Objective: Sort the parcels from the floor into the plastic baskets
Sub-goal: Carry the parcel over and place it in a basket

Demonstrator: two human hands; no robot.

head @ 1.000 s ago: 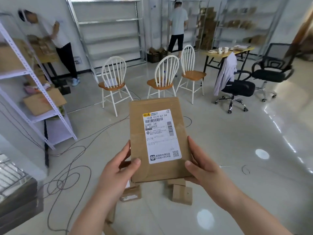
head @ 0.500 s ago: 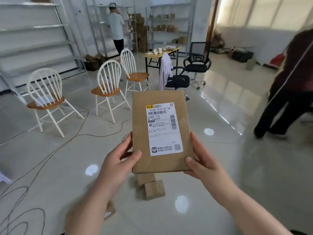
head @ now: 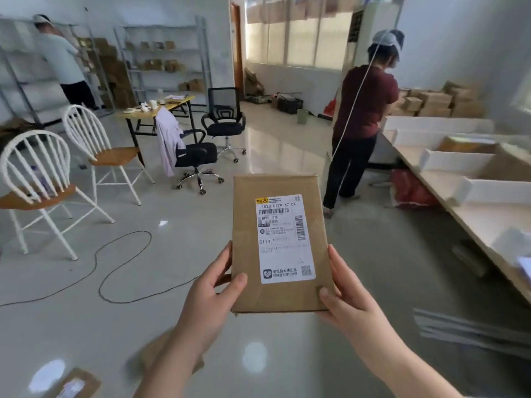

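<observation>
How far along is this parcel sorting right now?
Done: hard to tell; no plastic baskets clearly show. In hand: the left hand and right hand grip one labelled parcel. Left: at least one more packet lies on the floor, lower left.

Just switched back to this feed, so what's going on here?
A person holds a flat cardboard parcel up in front of them, left hand gripping its lower left edge, right hand its lower right, label facing the camera. It is not in any basket yet. A second parcel lies on the floor at lower left. To the right, someone in a dark red top stands by a long table with white boxes.
</observation>
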